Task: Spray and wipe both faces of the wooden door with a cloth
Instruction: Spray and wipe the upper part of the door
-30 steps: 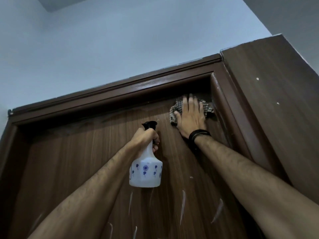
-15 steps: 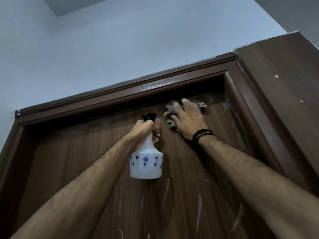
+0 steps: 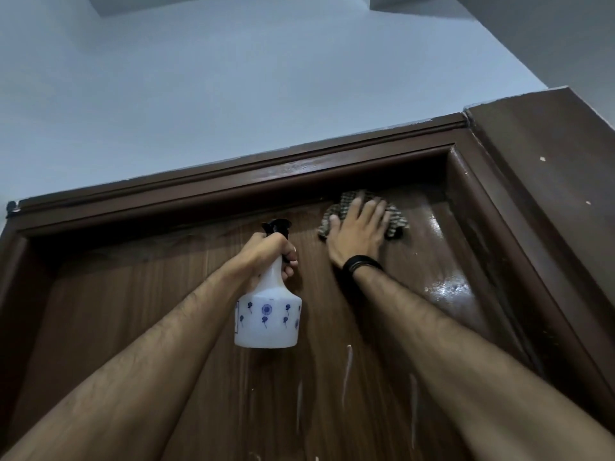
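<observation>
The brown wooden door fills the lower view, seen from below. My right hand presses a checked cloth flat against the door's top, just under the frame. My left hand grips the neck of a white spray bottle with blue flower prints and a black nozzle, held upright close to the door. Wet sheen shows on the door to the right of the cloth, and pale drip streaks run down below the bottle.
The dark door frame runs along the top and down the right side. A dark wooden panel with pale specks stands at the right. A pale blue wall rises above the frame.
My right hand slid the cloth left from the top right corner, then back a little right, leaving a wet patch. The bottle stayed in my left hand.
</observation>
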Tool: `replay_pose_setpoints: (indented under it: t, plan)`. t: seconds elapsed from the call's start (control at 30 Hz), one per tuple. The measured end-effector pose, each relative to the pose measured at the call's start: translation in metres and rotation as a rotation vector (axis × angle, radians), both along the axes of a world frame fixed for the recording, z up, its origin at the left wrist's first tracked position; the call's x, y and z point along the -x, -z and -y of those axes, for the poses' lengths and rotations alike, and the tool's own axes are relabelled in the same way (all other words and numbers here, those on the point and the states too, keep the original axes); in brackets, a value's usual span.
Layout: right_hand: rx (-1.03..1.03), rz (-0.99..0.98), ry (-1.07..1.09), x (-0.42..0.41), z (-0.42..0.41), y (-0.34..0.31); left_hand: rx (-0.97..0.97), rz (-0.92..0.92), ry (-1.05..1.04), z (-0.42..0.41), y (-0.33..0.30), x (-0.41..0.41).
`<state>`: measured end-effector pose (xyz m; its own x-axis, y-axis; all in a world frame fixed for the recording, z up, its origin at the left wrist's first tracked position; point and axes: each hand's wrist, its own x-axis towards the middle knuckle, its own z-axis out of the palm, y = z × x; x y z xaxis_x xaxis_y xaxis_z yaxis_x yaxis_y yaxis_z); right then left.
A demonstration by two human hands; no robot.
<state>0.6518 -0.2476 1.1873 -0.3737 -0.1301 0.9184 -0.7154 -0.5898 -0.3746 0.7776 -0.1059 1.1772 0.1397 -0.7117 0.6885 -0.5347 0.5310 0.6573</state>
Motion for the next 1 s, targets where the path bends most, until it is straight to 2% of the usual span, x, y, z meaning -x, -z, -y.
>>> replay_pose_setpoints:
  t: [0.2, 0.33, 0.4, 0.5, 0.57, 0.63, 0.73, 0.9, 1.0]
  plan:
    - [0.125, -0.33, 0.009, -0.096, -0.04, 0.01, 0.021, -0.047, -0.057, -0.016, 0.005, -0.043]
    - [0.23, -0.431, -0.006, -0.09, -0.035, 0.005, 0.016, -0.125, -0.094, -0.014, 0.01, -0.075]
    - [0.235, -0.409, 0.006, -0.07, -0.022, 0.003, -0.003, -0.132, -0.094, -0.012, 0.012, -0.079]
    - [0.156, -0.197, 0.028, -0.05, -0.01, 0.002, -0.015, -0.129, -0.103, -0.014, 0.012, -0.083]
    - [0.109, -0.091, 0.043, -0.058, -0.012, 0.005, -0.022, -0.108, -0.089, -0.016, 0.01, -0.087]
    - [0.079, -0.074, 0.062, -0.075, -0.02, 0.011, -0.027, -0.099, -0.077, -0.022, 0.008, -0.094]
    - [0.095, -0.214, 0.047, -0.111, -0.038, 0.02, -0.001, -0.12, -0.073, -0.034, 0.004, -0.107]
    - [0.212, -0.634, -0.054, -0.189, -0.073, 0.021, 0.071, -0.152, -0.103, -0.056, -0.002, -0.142]
    - [0.236, -0.567, -0.045, -0.197, -0.075, 0.009, 0.08, -0.178, -0.137, -0.067, 0.0, -0.169]
